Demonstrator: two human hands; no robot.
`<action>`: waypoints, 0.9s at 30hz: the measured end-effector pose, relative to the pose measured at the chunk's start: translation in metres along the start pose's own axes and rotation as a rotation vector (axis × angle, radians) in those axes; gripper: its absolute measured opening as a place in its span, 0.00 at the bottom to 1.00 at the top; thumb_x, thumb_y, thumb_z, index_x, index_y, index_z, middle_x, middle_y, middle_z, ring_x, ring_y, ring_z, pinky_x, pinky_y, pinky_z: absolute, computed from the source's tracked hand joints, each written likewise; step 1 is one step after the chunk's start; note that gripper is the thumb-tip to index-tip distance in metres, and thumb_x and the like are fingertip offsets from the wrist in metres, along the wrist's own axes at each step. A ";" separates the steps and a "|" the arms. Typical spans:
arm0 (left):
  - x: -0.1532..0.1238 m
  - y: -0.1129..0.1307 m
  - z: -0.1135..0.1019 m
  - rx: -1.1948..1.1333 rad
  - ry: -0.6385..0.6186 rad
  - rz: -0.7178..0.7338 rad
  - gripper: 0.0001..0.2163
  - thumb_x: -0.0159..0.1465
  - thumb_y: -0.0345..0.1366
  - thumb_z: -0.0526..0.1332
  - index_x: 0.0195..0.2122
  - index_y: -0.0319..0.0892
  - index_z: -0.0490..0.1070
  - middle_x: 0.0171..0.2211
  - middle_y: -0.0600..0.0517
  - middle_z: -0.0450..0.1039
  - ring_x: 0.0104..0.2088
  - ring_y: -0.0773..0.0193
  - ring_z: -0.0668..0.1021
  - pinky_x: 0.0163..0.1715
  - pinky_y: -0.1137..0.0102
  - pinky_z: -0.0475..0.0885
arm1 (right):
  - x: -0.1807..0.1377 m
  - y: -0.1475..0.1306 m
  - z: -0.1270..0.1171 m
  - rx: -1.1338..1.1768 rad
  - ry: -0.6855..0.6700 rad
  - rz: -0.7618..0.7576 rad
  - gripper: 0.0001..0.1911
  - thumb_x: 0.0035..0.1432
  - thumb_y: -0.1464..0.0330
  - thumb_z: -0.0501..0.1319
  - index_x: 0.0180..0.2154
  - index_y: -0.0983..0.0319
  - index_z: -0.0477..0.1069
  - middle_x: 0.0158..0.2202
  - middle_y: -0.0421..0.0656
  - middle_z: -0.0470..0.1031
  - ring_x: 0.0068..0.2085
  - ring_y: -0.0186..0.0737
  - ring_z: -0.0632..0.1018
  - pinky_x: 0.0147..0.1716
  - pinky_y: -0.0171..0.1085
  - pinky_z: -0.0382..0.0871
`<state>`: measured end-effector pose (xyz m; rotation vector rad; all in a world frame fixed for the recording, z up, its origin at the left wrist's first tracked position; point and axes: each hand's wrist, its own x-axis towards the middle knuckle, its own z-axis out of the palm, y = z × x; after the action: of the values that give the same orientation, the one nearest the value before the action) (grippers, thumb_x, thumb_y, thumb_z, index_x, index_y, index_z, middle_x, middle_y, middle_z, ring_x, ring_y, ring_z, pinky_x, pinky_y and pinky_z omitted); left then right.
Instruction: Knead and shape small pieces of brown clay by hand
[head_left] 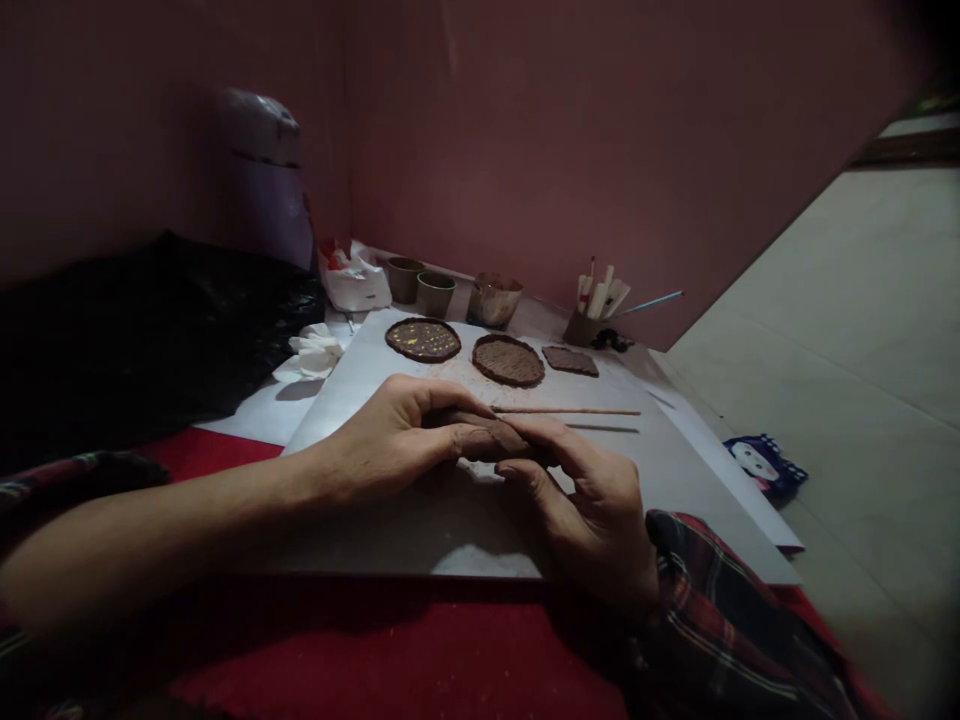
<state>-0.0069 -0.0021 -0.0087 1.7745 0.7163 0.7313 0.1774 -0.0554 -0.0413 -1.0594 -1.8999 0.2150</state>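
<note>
Both of my hands hold one lump of brown clay [487, 437] just above a pale work board [675, 470]. My left hand [390, 440] wraps its fingers over the lump's left end. My right hand [585, 500] pinches the right end from below and the side. A thin wooden stick [566, 411] lies on the board just beyond my fingers. Further back lie two round flat clay discs, one speckled yellow [423, 340] and one plain [508, 361], and a small flat clay rectangle [571, 361].
Two green cups [420, 285], a clay-smeared container [493, 300] and a pot of tools [596, 310] stand along the back wall. A black plastic bag [150, 330] fills the left. White cloth [315, 350], a small doll figure [765, 465] and red fabric [375, 650] lie around.
</note>
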 end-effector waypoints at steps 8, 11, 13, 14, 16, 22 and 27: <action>0.001 0.001 -0.001 0.025 -0.019 0.006 0.12 0.62 0.39 0.61 0.43 0.41 0.77 0.43 0.50 0.79 0.43 0.59 0.78 0.40 0.72 0.72 | -0.002 -0.002 0.000 -0.031 0.030 0.000 0.12 0.58 0.75 0.60 0.45 0.64 0.72 0.40 0.44 0.79 0.40 0.37 0.79 0.40 0.33 0.73; 0.001 0.000 -0.001 0.026 -0.020 0.003 0.11 0.62 0.38 0.60 0.43 0.41 0.77 0.43 0.50 0.79 0.44 0.60 0.78 0.42 0.71 0.72 | -0.002 -0.002 0.000 -0.027 0.026 0.005 0.12 0.58 0.74 0.60 0.45 0.65 0.72 0.40 0.45 0.79 0.40 0.38 0.79 0.41 0.34 0.73; 0.001 -0.001 -0.001 0.020 -0.028 0.011 0.11 0.62 0.38 0.60 0.43 0.41 0.77 0.42 0.50 0.79 0.44 0.60 0.78 0.42 0.71 0.71 | -0.002 -0.002 0.000 -0.019 0.023 0.016 0.12 0.58 0.74 0.60 0.45 0.65 0.72 0.40 0.45 0.79 0.40 0.38 0.79 0.41 0.35 0.73; 0.001 -0.001 -0.001 0.016 -0.035 0.009 0.11 0.62 0.38 0.60 0.43 0.41 0.77 0.42 0.50 0.79 0.43 0.61 0.78 0.41 0.72 0.71 | -0.001 -0.002 0.000 -0.015 0.022 0.019 0.12 0.58 0.73 0.60 0.45 0.65 0.72 0.40 0.45 0.79 0.40 0.38 0.79 0.41 0.35 0.73; 0.002 -0.002 -0.002 0.010 -0.041 -0.003 0.12 0.62 0.40 0.60 0.43 0.41 0.76 0.42 0.50 0.78 0.42 0.61 0.78 0.39 0.72 0.72 | -0.001 -0.002 0.000 -0.008 0.014 0.025 0.12 0.58 0.73 0.60 0.45 0.66 0.72 0.40 0.46 0.79 0.40 0.38 0.79 0.41 0.35 0.73; 0.002 -0.003 -0.003 0.016 -0.057 -0.020 0.11 0.62 0.40 0.60 0.42 0.42 0.76 0.39 0.52 0.79 0.39 0.63 0.78 0.35 0.75 0.71 | -0.001 -0.002 0.000 -0.017 0.001 0.023 0.12 0.58 0.73 0.60 0.44 0.66 0.72 0.39 0.46 0.79 0.39 0.39 0.79 0.40 0.36 0.74; 0.002 0.000 -0.002 0.039 -0.063 -0.047 0.09 0.61 0.36 0.61 0.40 0.41 0.77 0.39 0.53 0.79 0.39 0.65 0.78 0.36 0.77 0.72 | -0.003 -0.003 -0.001 -0.040 -0.033 -0.003 0.12 0.57 0.73 0.61 0.45 0.64 0.72 0.39 0.44 0.79 0.39 0.38 0.79 0.40 0.35 0.73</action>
<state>-0.0071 0.0003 -0.0083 1.8027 0.7318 0.6313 0.1769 -0.0599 -0.0406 -1.0860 -1.9420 0.1948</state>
